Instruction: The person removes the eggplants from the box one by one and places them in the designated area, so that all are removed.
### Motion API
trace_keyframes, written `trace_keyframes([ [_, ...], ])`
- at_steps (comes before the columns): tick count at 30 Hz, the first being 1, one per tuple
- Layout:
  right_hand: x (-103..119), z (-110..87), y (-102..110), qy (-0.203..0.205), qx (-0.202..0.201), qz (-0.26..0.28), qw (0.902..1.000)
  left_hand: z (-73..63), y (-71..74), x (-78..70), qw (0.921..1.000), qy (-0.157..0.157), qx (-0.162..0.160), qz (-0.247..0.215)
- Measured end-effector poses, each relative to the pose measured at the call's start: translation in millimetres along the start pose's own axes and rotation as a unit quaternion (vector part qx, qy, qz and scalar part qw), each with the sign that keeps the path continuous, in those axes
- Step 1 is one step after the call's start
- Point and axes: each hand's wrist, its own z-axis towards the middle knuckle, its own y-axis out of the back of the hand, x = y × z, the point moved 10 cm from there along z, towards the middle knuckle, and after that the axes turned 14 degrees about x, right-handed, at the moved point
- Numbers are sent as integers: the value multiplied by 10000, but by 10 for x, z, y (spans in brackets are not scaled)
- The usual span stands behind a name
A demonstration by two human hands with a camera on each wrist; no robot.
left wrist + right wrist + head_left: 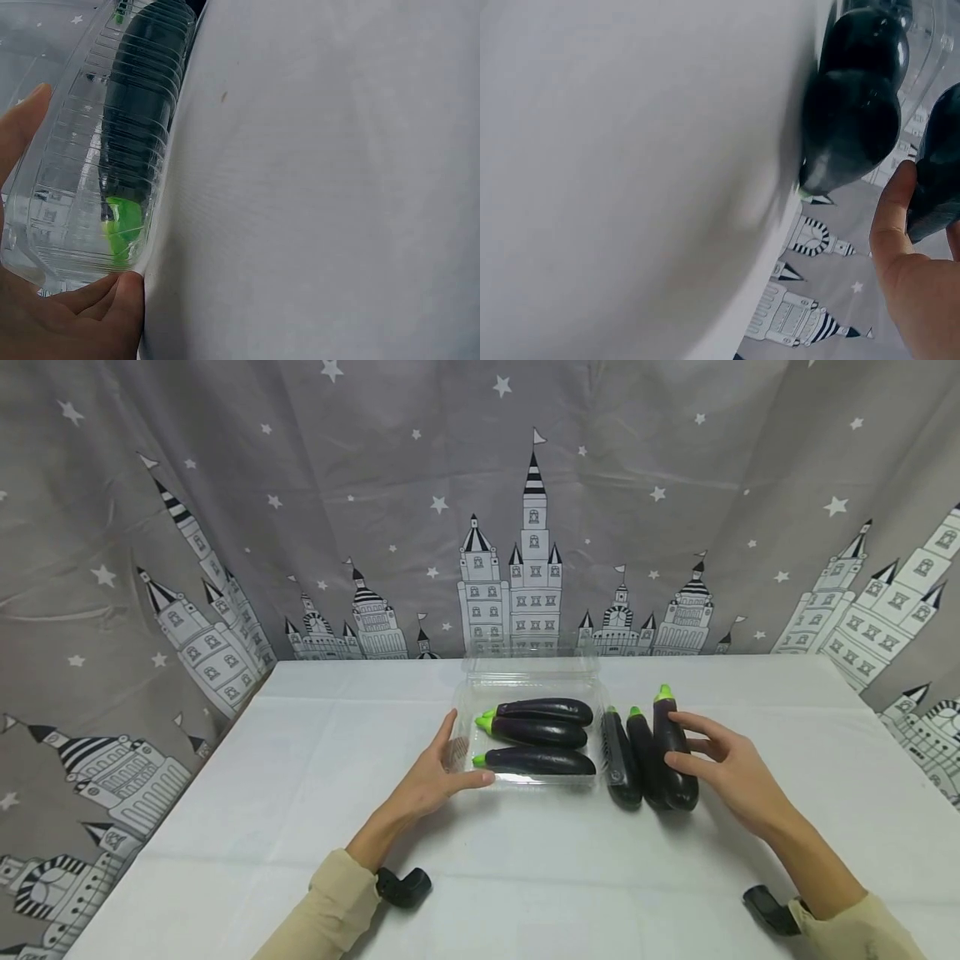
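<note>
A clear plastic container (525, 781) stands on the white table with its lid (532, 664) raised at the back. Three dark eggplants lie crosswise inside, the front eggplant (536, 761) set apart from the other two. My left hand (431, 777) holds the container's front left corner, thumb along the front, fingers at the left side. To the right of the container, my right hand (723, 768) grips an eggplant (672, 756) between thumb and fingers; in the right wrist view this held eggplant (939, 161) is raised off the table. Two more eggplants (621, 764) lie between it and the container.
A grey curtain (375, 485) printed with castles and stars hangs behind the table (300, 760). Black wrist devices (405, 887) sit at both sleeve cuffs.
</note>
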Motion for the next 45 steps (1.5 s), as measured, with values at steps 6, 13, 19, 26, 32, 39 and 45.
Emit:
trace_keyframes([
  [6,-92,-25,78,-121,28,15,9999,0,2,-7,10000,-23,8,-48],
  [13,-182,-10,116,-224,166,-39,9996,7,-5,2,9999,38,12,99],
  [19,-246,30,119,-347,344,-14,9988,3,-6,-11,10000,-6,5,57],
  [26,-319,96,121,-390,475,3,9981,-9,-5,-20,10000,-27,18,44],
  [32,-353,129,111,-431,587,-228,9971,-8,-3,-17,10000,-50,22,29],
  [39,-402,125,96,-495,661,-278,9962,-4,0,-8,10000,-47,3,34],
  [45,-422,117,87,-571,685,-399,9952,1,-4,-10,10000,-52,-4,23],
])
